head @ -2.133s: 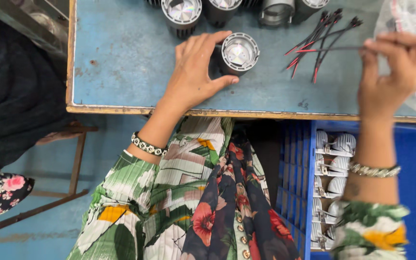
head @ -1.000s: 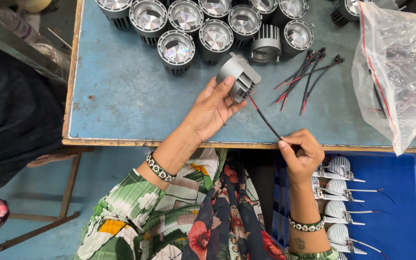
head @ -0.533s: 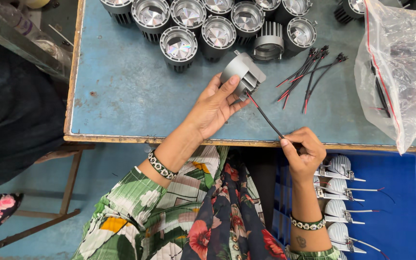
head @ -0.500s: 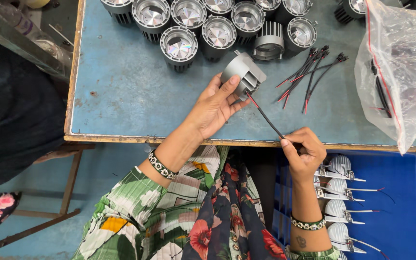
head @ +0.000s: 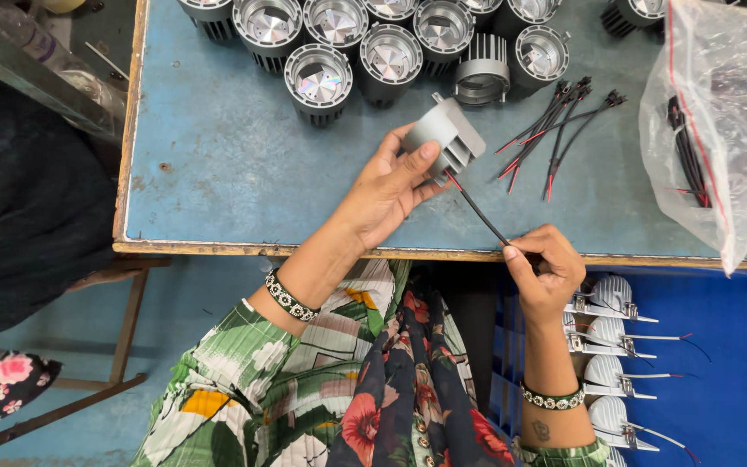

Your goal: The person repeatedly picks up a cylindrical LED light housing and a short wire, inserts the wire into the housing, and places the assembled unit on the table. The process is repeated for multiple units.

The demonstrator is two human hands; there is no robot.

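Observation:
My left hand holds a grey finned lamp housing tilted above the blue table. A black and red wire runs from the housing's back down to my right hand, which pinches its free end near the table's front edge. Both wrists wear beaded bracelets.
Several finished lamp housings stand in rows at the table's far edge. A loose bundle of black and red wires lies to the right, beside a clear plastic bag of more wires. A blue crate with white lamp parts sits below right.
My right hand left the wire bundle and came down to the table's front edge, pulling a wire through the housing. My left hand lifted the housing and tilted it.

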